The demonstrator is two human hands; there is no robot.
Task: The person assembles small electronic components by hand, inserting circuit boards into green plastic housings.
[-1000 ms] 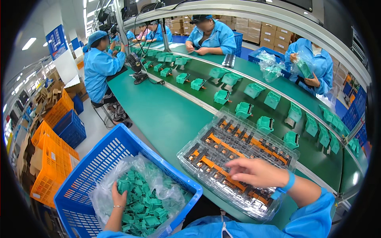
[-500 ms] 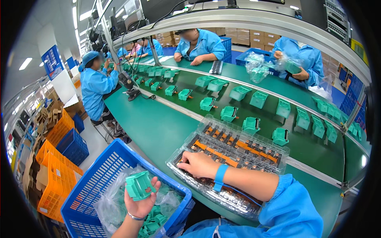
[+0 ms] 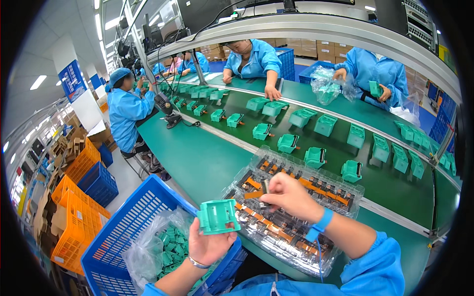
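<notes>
A green plastic housing, its hollow side facing up, is gripped in my left hand above the near edge of the blue crate. My right hand, a blue wrist strap with a cord on its arm, pinches a small dark part with an orange ribbon. That part is raised just over a clear plastic tray. In the tray lie rows of similar dark parts with orange strips. The fingertips partly cover the part's body.
A blue crate with a plastic bag and loose green housings stands at my left. Beyond the tray, a conveyor carries rows of green housings. Co-workers in blue sit across and at far left. A metal frame spans overhead.
My right hand has lifted the dark ribboned part from the tray and moved right. My left hand has brought the green housing up and right, toward the tray, turning its hollow side into view.
</notes>
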